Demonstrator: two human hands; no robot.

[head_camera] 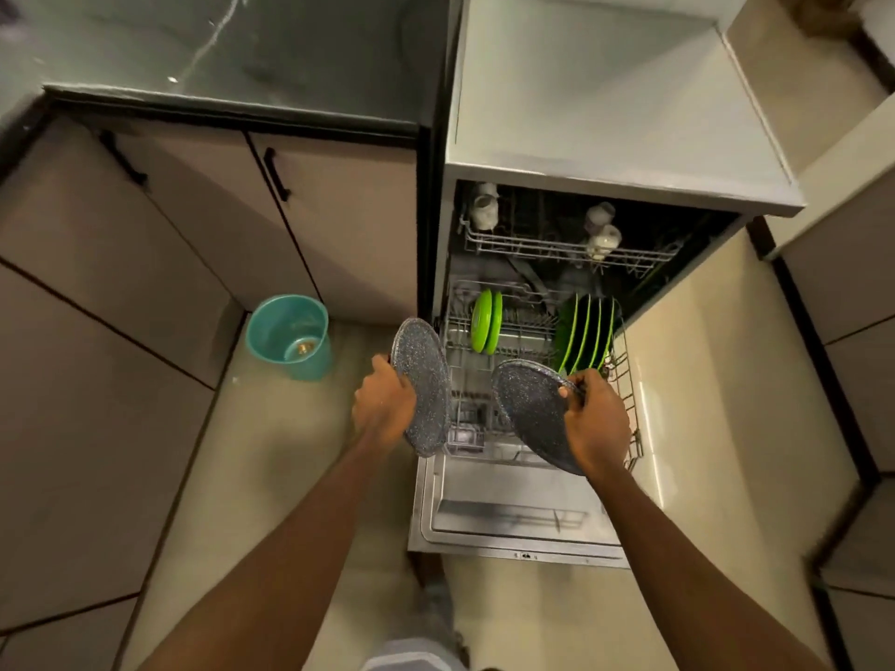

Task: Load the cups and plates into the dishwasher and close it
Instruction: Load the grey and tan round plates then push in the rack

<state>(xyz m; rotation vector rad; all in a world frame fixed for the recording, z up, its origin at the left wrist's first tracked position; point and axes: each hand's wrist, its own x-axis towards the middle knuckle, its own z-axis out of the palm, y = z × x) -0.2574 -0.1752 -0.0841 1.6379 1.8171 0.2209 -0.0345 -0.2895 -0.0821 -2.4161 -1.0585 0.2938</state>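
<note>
L hand (385, 404) grips a grey speckled plate (421, 385) by its near edge, fingers curled round the rim; plate is held nearly on edge, just L of the lower rack (629, 394) and above the floor. R hand (598, 428) holds a 2nd grey speckled plate (532, 414) at its rim, thumb on the top face; plate is tilted, over the front of the lower rack. The 2 plates are apart, not touching. Dishwasher door (508, 520) is fully down and the lower rack is pulled out over it. In the rack, upright: a pair of green plates (486, 327) at L and a row of green plates (583, 334) at R. Upper rack (532, 244) has pale cups (484, 208) at its L end and more cups (603, 230) toward R. Teal bucket (288, 334) stands on the floor by the cabinet (193, 225), L of the dishwasher.
</note>
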